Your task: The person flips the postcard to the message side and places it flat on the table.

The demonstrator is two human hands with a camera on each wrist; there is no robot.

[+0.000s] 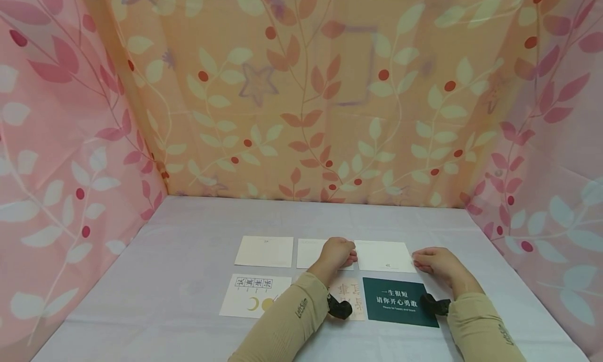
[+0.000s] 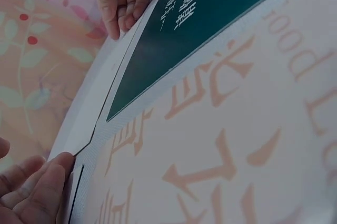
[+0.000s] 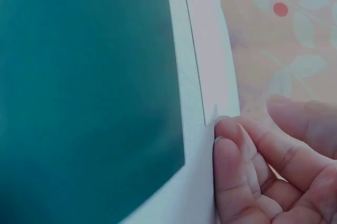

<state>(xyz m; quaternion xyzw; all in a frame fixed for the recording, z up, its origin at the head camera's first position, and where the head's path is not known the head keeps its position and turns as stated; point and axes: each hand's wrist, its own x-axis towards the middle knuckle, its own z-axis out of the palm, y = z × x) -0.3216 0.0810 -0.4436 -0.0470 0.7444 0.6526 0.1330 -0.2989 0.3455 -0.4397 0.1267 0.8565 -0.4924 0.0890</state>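
Observation:
The back-right white card [image 1: 383, 256] lies on the table between my two hands. My left hand [image 1: 335, 253] has its fingertips at that card's left edge and covers part of the middle white card [image 1: 308, 252]. In the left wrist view the fingertips [image 2: 62, 163] meet the card edge. My right hand [image 1: 439, 265] is at the opposite edge; in the right wrist view its fingertips [image 3: 227, 129] touch the card's near end [image 3: 210, 98], with the thumb held apart. In front lies a dark green card [image 1: 395, 302] with white writing.
A third white card [image 1: 264, 251] completes the back row at left. In front are a moon-printed card [image 1: 235, 299] and an orange-lettered card [image 1: 350, 299], both partly behind my left forearm. White cloth [image 1: 141, 299] covers the table; patterned curtains [image 1: 301, 90] enclose the back and sides.

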